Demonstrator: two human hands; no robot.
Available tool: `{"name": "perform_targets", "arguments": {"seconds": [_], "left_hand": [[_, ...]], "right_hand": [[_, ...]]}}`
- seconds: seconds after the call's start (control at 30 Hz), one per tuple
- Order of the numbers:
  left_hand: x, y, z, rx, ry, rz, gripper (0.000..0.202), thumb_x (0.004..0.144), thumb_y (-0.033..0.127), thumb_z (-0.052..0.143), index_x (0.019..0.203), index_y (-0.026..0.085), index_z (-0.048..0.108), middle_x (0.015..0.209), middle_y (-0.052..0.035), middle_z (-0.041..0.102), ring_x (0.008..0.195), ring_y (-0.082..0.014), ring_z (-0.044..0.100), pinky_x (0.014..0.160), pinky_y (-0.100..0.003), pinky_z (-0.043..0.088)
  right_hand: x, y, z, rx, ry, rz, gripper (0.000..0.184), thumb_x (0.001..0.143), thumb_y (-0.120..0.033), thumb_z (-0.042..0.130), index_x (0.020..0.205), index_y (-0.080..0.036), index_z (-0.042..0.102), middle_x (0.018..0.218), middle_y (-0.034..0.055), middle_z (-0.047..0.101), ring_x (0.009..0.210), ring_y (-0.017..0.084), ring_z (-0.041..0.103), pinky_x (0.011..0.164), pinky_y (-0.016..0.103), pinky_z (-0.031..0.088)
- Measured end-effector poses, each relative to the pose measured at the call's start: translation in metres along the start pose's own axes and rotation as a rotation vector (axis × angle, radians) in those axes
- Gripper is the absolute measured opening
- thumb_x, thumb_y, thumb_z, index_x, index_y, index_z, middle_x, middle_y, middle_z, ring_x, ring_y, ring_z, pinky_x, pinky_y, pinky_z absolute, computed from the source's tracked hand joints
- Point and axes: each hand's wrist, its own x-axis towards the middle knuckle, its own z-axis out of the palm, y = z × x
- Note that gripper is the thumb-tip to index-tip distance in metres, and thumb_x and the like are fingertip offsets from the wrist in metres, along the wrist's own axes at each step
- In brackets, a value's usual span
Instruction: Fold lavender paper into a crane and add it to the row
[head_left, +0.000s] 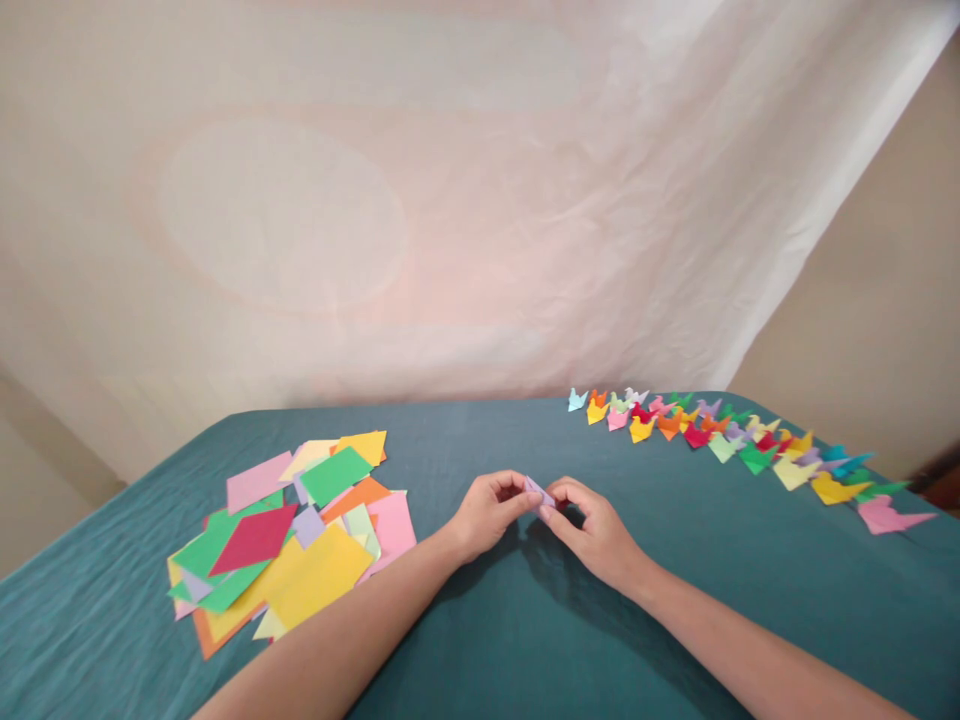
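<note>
Both my hands meet over the middle of the teal-covered table (525, 640). My left hand (487, 512) and my right hand (592, 530) pinch a small folded piece of pale purple paper (538, 490) between their fingertips, a little above the cloth. The fingers of both hands are curled closed around it. How far the paper is folded is hard to make out at this size.
A loose heap of coloured paper squares (292, 530) lies at my left. A curved row of several small folded paper birds (750, 440) runs along the table's right side. A cream cloth backdrop (450, 200) hangs behind the table.
</note>
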Motion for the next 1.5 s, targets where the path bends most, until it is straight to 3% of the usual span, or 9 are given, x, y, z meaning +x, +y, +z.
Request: {"name": "perform_targets", "arguments": {"seconds": [0.27,0.53,0.63,0.8,1.0,1.2,1.5], "left_hand": [[-0.003,0.010,0.009,-0.119,0.050,-0.044,0.038,0.067,0.048,0.070,0.071,0.012,0.060,0.074,-0.0033,0.064,0.070,-0.0128,0.056,0.070,-0.025,0.042],[0.001,-0.001,-0.001,-0.044,0.062,-0.028,0.035,0.069,0.044,0.070,0.079,0.012,0.062,0.077,-0.0035,0.065,0.070,-0.0130,0.057,0.070,-0.027,0.044],[0.001,-0.001,-0.005,0.130,0.048,0.020,0.030,0.074,0.041,0.066,0.084,0.013,0.063,0.081,-0.0045,0.065,0.074,-0.0147,0.057,0.071,-0.027,0.044],[-0.005,0.010,-0.005,0.575,0.067,0.324,0.035,0.072,0.029,0.069,0.105,0.021,0.060,0.106,-0.0061,0.059,0.100,-0.0203,0.052,0.090,-0.034,0.039],[-0.013,0.016,-0.002,0.959,-0.063,0.529,0.019,0.084,0.025,0.056,0.102,0.023,0.061,0.102,-0.0053,0.062,0.101,-0.0196,0.052,0.090,-0.035,0.035],[-0.012,0.015,-0.003,1.158,-0.108,0.545,0.013,0.085,0.021,0.051,0.092,0.021,0.062,0.092,-0.0048,0.063,0.094,-0.0180,0.053,0.086,-0.033,0.034],[-0.009,0.013,-0.007,1.274,-0.157,0.513,0.011,0.083,0.017,0.050,0.083,0.019,0.061,0.084,-0.0041,0.061,0.086,-0.0168,0.053,0.077,-0.029,0.035]], "right_hand": [[0.000,-0.003,0.001,0.025,0.006,0.003,0.013,0.082,-0.025,0.052,0.071,-0.019,0.052,0.071,-0.0007,0.054,0.068,0.014,0.051,0.066,0.025,0.040],[0.001,0.001,-0.003,0.004,0.087,0.032,0.013,0.083,-0.029,0.049,0.077,-0.019,0.055,0.072,-0.0002,0.056,0.068,0.015,0.052,0.064,0.025,0.041],[0.000,0.002,-0.004,-0.042,0.100,-0.029,0.010,0.083,-0.026,0.049,0.077,-0.020,0.054,0.073,0.0009,0.057,0.068,0.015,0.053,0.065,0.025,0.042],[-0.001,0.009,-0.007,-0.258,0.088,-0.230,0.008,0.078,-0.015,0.048,0.077,-0.021,0.053,0.080,0.0039,0.060,0.074,0.017,0.055,0.069,0.028,0.042],[0.000,0.013,-0.010,-0.693,-0.003,-0.385,0.015,0.077,-0.007,0.046,0.076,-0.018,0.055,0.081,0.0070,0.060,0.077,0.020,0.053,0.072,0.032,0.038],[-0.001,0.006,-0.006,-0.869,-0.068,-0.437,0.016,0.084,-0.011,0.045,0.076,-0.017,0.057,0.079,0.0077,0.059,0.075,0.020,0.049,0.071,0.034,0.034],[0.000,0.010,-0.002,-0.807,-0.127,-0.465,0.022,0.088,-0.014,0.043,0.074,-0.017,0.059,0.074,0.0064,0.058,0.071,0.018,0.048,0.070,0.033,0.033]]}}
